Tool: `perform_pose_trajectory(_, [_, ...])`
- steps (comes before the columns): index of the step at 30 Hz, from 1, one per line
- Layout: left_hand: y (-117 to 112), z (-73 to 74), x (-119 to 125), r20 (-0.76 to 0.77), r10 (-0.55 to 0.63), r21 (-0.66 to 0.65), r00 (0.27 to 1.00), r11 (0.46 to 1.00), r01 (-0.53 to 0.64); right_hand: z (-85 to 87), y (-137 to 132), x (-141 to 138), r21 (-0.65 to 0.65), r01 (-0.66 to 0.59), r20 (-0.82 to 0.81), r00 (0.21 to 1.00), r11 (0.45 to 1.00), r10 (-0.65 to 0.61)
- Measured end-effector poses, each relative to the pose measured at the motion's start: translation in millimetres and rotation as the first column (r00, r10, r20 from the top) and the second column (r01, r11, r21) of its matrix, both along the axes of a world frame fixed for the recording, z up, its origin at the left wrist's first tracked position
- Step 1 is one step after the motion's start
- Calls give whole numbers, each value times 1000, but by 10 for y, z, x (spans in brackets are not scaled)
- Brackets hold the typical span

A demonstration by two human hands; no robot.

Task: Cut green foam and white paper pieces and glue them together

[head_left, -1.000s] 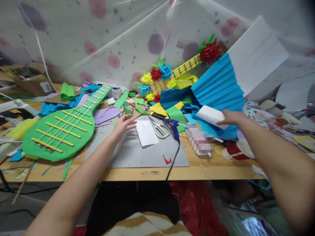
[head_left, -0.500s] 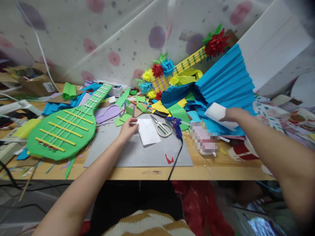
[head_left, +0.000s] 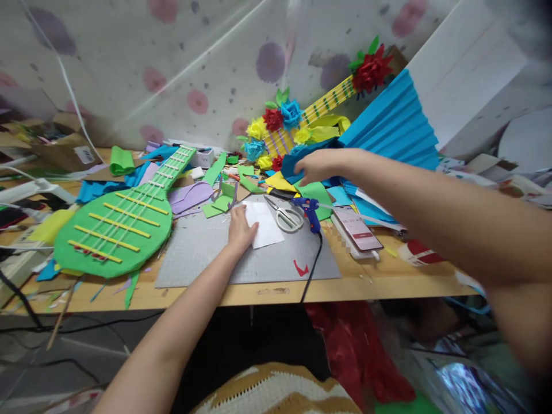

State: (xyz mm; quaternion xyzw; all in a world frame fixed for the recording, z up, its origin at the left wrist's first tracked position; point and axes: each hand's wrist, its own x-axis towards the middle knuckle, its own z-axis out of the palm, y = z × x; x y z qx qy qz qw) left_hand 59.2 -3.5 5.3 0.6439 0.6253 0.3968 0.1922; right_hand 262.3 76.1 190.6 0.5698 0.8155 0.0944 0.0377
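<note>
A folded sheet of white paper point(head_left: 268, 227) lies on the grey cutting mat point(head_left: 194, 261). My left hand point(head_left: 242, 229) rests at the paper's left edge, thumb spread away from the fingers. Right of the paper are scissors point(head_left: 288, 219) with pale handles and a blue hot glue gun point(head_left: 309, 214), its cord running off the table front. My right hand point(head_left: 318, 165) hovers over the scraps by the dark blue crepe paper point(head_left: 297, 156), fingers loosely bent down, nothing seen in them. A green paper lute point(head_left: 116, 230) with yellow strips lies at left.
A phone point(head_left: 357, 229) lies right of the glue gun. Behind, a yellow stringed paper instrument point(head_left: 330, 103) with paper roses leans by pleated blue paper point(head_left: 397, 126). Coloured scraps, including a purple piece point(head_left: 192, 196), cover the back. A red-and-white cup point(head_left: 416, 253) is partly behind my right arm.
My right hand has let go of the white paper at right and swung left over the scraps. My left hand has slid slightly right along the folded sheet, thumb now spread.
</note>
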Motion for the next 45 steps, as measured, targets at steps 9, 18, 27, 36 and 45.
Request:
perform_pose_trajectory(9, [-8,-66,-398,536,-111,71,837,994,86,-1317,-319,-912,-73,-139,-827,562,988,18])
perform_pose_trajectory(18, [-127,218,-611,898,-135,-33,418,929,369,-1755,-485,-901,-325,-313,-918,-125,892,-377])
perform_pose_trajectory(27, [-157,223,-504,902,-114,-112,417,870,480,-1820,-496,-808,-299,-80,-860,-409,951,-305])
perform_pose_trajectory(36, [-44,207,-588,441,-230,229,868,963,140,-1686,-608,-677,-415,-148,-909,97,898,-405])
perform_pose_trajectory(45, [-3,151,-633,41,-243,311,969,925,218,-1569,-767,-640,-653,-328,-751,394,683,-529])
